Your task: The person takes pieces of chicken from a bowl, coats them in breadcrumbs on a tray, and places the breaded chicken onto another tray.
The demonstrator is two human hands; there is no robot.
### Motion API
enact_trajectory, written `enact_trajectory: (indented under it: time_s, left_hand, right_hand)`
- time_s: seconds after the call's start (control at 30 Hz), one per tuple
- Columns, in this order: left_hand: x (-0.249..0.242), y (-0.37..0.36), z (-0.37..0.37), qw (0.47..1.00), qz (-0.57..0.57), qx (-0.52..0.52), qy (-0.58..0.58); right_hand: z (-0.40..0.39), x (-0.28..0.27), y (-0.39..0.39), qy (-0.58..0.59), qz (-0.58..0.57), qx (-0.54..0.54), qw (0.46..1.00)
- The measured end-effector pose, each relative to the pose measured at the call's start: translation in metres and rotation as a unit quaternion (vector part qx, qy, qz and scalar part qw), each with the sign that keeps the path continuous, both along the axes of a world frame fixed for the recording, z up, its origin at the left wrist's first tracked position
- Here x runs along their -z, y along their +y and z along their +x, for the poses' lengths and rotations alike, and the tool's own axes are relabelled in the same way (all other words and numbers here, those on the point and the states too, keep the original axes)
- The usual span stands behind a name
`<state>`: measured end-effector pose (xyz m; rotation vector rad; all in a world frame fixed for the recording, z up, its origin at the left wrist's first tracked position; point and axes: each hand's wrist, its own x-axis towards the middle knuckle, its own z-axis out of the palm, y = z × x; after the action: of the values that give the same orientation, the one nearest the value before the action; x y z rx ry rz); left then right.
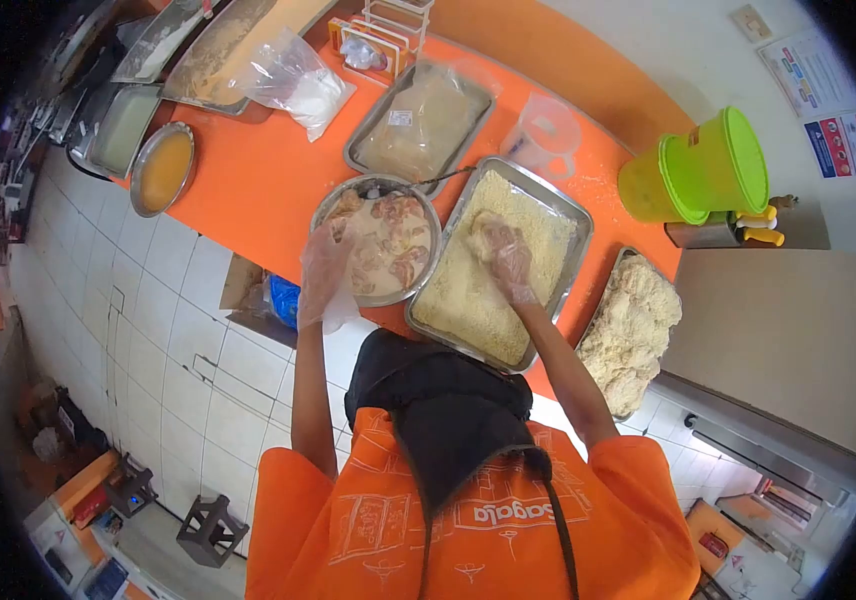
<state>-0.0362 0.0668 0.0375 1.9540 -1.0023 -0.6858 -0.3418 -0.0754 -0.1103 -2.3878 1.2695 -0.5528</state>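
My left hand (326, 268), in a loose clear plastic glove, is at the left rim of a round metal bowl (426, 278) holding raw meat pieces (403, 235) in a milky liquid. Its fingertips point down toward the meat; the glove blurs whether they grip a piece. In a rectangular metal tray (576, 225) of pale yellow breading (458, 300), my gloved right hand (506, 255) presses down with curled fingers. Crumbs coat its fingers, and what lies under them is hidden.
Right of the breading, a tray heaped with coated pieces (631, 330) stands by green tubs (693, 170). Behind are a plastic-covered tray (418, 125), a clear measuring jug (545, 135) and a bag of white powder (313, 95). A bowl of orange liquid (166, 170) sits at the left edge.
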Motion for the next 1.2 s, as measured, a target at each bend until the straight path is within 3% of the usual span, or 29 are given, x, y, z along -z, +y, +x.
enact_trajectory:
  time_s: [0.03, 0.1, 0.17, 0.27, 0.37, 0.47, 0.57, 0.67, 0.77, 0.87, 0.97, 1.07, 1.17, 1.2]
  left_hand:
    - [0.000, 0.000, 0.000, 1.000, 0.003, 0.005, -0.010]
    - [0.000, 0.004, 0.000, 0.999, -0.009, 0.008, -0.034]
    - [0.003, 0.007, 0.002, 0.999, -0.012, 0.005, -0.040]
    - [0.008, 0.009, 0.007, 1.000, -0.005, 0.001, -0.021]
    - [0.006, 0.008, 0.005, 1.000, 0.001, 0.011, -0.001]
    - [0.004, 0.005, 0.003, 1.000, -0.001, 0.010, -0.010]
    - [0.003, 0.007, 0.001, 0.999, -0.008, 0.006, -0.036]
    - [0.021, 0.005, 0.004, 0.999, -0.006, 0.025, -0.034]
    - [0.024, 0.001, 0.001, 0.999, 0.002, 0.036, -0.015]
    - [0.024, -0.001, -0.002, 0.999, -0.012, 0.034, -0.036]
    - [0.027, 0.004, -0.002, 0.999, -0.022, 0.027, -0.009]
    - [0.029, 0.008, 0.000, 0.999, -0.022, 0.016, 0.018]
    - [0.033, 0.016, 0.000, 1.000, -0.006, 0.001, 0.010]
    - [0.034, 0.015, -0.001, 1.000, 0.003, 0.001, 0.004]
  right_hand:
    - [-0.001, 0.032, -0.014, -0.074, 0.045, 0.006, 0.996]
    - [0.000, 0.032, -0.020, -0.042, 0.014, 0.003, 0.999]
    - [0.009, -0.022, -0.002, 0.165, -0.136, -0.015, 0.977]
    - [0.022, -0.030, 0.013, 0.251, -0.176, -0.056, 0.950]
    - [0.027, -0.022, 0.055, 0.019, -0.004, -0.187, 0.982]
    - [-0.006, 0.015, 0.079, 0.191, -0.104, -0.268, 0.938]
    - [-0.020, -0.036, 0.098, 0.120, 0.038, -0.205, 0.971]
    - [-0.015, -0.071, 0.101, 0.241, 0.011, -0.244, 0.939]
    - [-0.022, -0.027, 0.100, 0.234, -0.057, -0.223, 0.945]
    - [-0.012, -0.026, 0.089, 0.231, 0.027, -0.182, 0.955]
    - [-0.011, -0.015, 0.067, 0.162, 0.029, -0.194, 0.967]
    - [-0.009, -0.033, 0.047, 0.068, -0.087, -0.149, 0.983]
    - [0.004, -0.064, 0.013, 0.220, -0.016, -0.089, 0.971]
    - [0.006, -0.056, 0.007, 0.195, -0.075, -0.090, 0.974]
